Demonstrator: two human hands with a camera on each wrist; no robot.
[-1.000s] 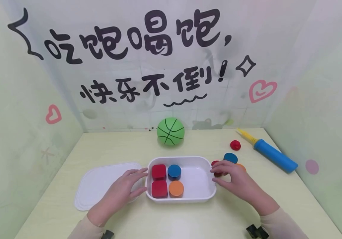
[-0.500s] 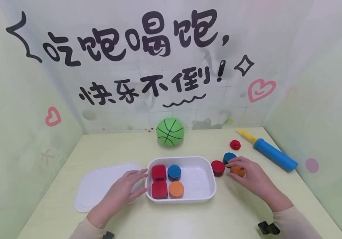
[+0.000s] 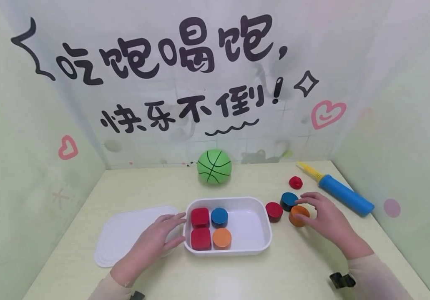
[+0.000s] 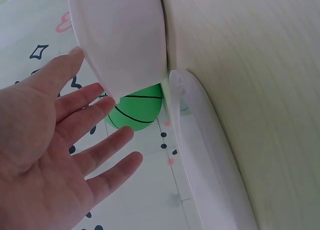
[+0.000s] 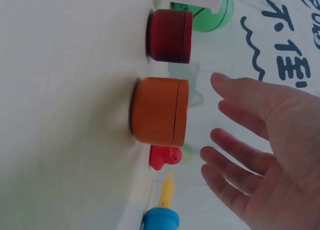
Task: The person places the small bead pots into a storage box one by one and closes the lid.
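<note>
A white box (image 3: 252,251) holds two red square-topped blocks (image 3: 200,217), a blue round block (image 3: 219,216) and an orange round block (image 3: 222,238) in its left half. At its left rim lies my left hand (image 3: 155,236), fingers extended; in the left wrist view the thumb and fingertips meet the box wall. My right hand (image 3: 329,221) hovers by a second orange round block (image 3: 296,217), with the thumb in front of it in the head view. The right wrist view shows a gap between the fingers and that orange block (image 5: 159,111). Beside it stand another red round block (image 3: 274,211) and a blue one (image 3: 288,201).
A white lid (image 3: 126,231) lies left of the box, partly beneath my left hand. Behind the box sits a green ball (image 3: 214,166). Towards the back right are a small red toy (image 3: 295,182) and a blue pump (image 3: 344,193) with a yellow nozzle. Walls enclose the table.
My right hand has moved right, away from the red round block by the box, to the orange one, then drawn slightly back from it. The left hand has kept its place.
</note>
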